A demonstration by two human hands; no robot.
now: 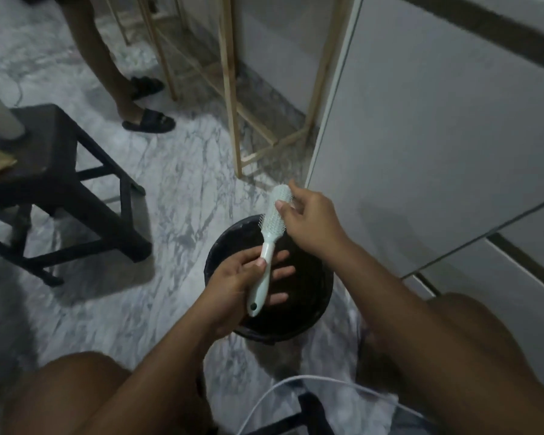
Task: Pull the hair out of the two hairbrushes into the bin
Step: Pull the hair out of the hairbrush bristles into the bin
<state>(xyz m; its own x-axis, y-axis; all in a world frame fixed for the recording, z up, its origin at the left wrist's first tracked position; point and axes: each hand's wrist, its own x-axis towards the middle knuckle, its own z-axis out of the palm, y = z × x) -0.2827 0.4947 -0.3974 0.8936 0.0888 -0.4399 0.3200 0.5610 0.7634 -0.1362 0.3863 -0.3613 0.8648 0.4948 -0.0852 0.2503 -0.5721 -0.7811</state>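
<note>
The left hand [233,284] held the pale hairbrush [269,243] by its handle, thumb clamped over it and fingers spread beneath. The right hand [311,215] pinched the bristled head between thumb and curled fingers. The hairbrush hung tilted over the black bin [214,246], which stood on the marble floor [170,183].

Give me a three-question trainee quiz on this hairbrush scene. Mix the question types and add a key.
1. True or false: the hairbrush is held above the black bin.
2. Which part of the brush does the left hand hold? A) the bristle head B) the handle C) neither
3. Fill the blank: the right hand pinches at the brush's ____ end.

Key: 1 true; 2 B; 3 bristle
</note>
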